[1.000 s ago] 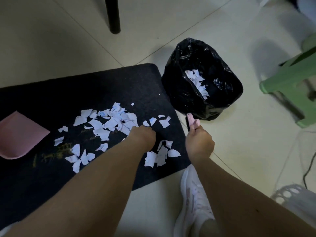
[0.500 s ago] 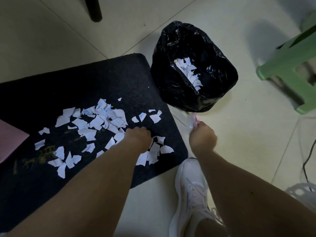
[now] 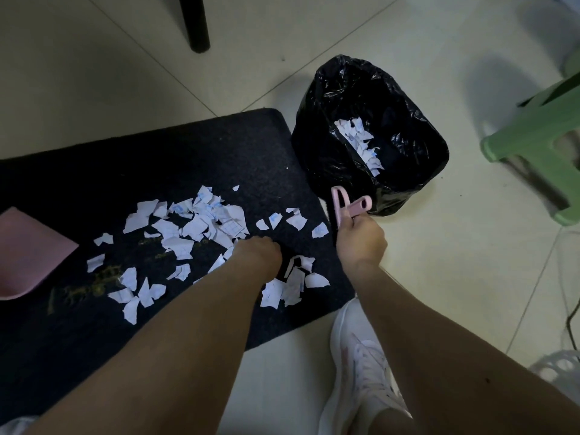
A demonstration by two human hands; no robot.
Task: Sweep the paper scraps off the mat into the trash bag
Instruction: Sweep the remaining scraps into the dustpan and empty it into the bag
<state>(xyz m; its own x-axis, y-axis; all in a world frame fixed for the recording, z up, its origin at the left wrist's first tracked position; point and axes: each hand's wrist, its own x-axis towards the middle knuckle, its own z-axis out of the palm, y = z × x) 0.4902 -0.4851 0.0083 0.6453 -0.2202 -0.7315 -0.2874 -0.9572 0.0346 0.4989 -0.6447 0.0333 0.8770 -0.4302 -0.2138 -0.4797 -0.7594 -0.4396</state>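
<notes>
One dark mat (image 3: 194,158) is lying on the pale tiled floor (image 3: 439,262), its right edge running just beside one black trash bag (image 3: 370,98).

Paper scraps (image 3: 204,221): several dozen white pieces, too many and too overlapped for an exact count, are lying across the middle and right part of the mat. The densest cluster is sitting in the middle; a smaller group is lying near the mat's front right corner; four or five loose pieces are lying near the right edge. A further heap of scraps is already sitting inside the bag's open mouth.

Two bare hands are showing. The left hand (image 3: 257,255) is pressing down on the mat among the scraps, fingers curled under; whether it is holding anything cannot be told. The right hand (image 3: 361,240) is closing around one pink tool (image 3: 346,205) with two looped handle ends, held at the mat's right edge, touching or nearly touching the bag.

One pink dustpan-like sheet (image 3: 28,252) is lying on the mat's left side, well apart from the scraps.

One white shoe (image 3: 361,356) is standing on the floor just off the mat's front edge.

One green stool (image 3: 539,136) is standing right of the bag, with bare floor between them. One dark furniture leg (image 3: 196,23) is standing beyond the mat.
</notes>
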